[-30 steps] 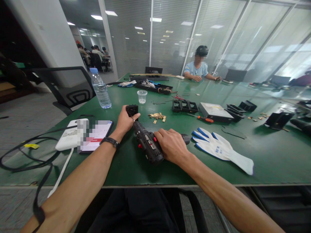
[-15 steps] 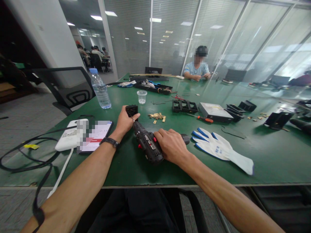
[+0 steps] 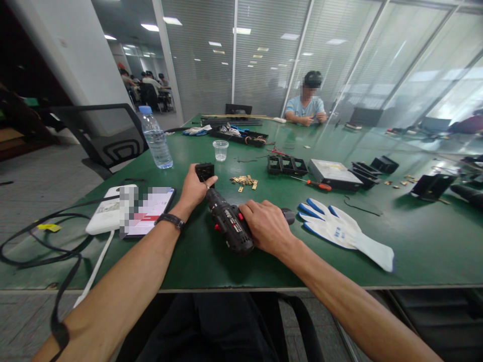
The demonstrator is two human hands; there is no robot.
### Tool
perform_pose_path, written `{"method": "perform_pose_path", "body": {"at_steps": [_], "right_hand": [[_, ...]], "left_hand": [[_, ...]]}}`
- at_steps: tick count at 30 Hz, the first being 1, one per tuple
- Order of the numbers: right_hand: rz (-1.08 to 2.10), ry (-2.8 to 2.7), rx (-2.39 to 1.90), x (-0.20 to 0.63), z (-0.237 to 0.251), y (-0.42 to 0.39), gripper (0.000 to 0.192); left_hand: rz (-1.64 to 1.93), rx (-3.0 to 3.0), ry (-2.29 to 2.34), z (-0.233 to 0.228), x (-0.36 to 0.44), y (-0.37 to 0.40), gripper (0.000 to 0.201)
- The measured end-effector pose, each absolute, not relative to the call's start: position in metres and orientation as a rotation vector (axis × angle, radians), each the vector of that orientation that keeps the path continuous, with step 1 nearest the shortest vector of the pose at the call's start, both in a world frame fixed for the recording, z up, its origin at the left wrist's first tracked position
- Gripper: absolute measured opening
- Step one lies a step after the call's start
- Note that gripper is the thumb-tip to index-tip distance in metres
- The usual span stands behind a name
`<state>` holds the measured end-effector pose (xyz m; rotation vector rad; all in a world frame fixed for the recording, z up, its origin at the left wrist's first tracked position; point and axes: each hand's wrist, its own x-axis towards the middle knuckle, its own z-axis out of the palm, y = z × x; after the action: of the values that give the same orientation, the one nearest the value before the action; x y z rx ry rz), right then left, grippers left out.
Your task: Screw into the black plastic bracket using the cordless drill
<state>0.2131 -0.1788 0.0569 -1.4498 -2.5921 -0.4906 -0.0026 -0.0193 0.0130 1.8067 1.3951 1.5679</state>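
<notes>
- While our right hand (image 3: 267, 227) is wrapped around the grip of the cordless driver (image 3: 229, 223), the tool lies low across the green bench (image 3: 415, 241) at centre frame, nose aimed up-left, so the bit meets the part nearly level.
- Our left hand (image 3: 194, 188) is clamped on a small black block (image 3: 205, 171) just above it, thumb over the near side. We'd guess that's to keep the block from spinning or sliding when the bit pushes in. The tip sits right at the block, though the thumb hides the actual contact.
- Just right of the block there's a little heap of brass bits (image 3: 245, 180), close enough to grab.
- At lower right a white and blue work glove (image 3: 345, 232) lies flat, near the driver's back end but not touching it.
- On the left sit a phone (image 3: 149, 210) and a white power bank (image 3: 107, 215), side by side, with dark cable looping off the bench edge, close by our left forearm.
- Further up: a water bottle (image 3: 156, 138), a clear plastic cup (image 3: 221, 150), a black frame (image 3: 287, 165), an orange-handled screwdriver (image 3: 315, 184) and a grey box (image 3: 334, 174).
- Another person (image 3: 307, 105) sits at the far end, well apart.
</notes>
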Motion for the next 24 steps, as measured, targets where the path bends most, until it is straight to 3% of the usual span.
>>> {"method": "perform_pose_path", "body": {"at_steps": [24], "right_hand": [[-0.476, -2.598, -1.457, 0.213, 0.0576, -0.179, 0.028]], "left_hand": [[1.544, 1.835, 1.42, 0.0151, -0.0029, -0.0215, 0.052]]}}
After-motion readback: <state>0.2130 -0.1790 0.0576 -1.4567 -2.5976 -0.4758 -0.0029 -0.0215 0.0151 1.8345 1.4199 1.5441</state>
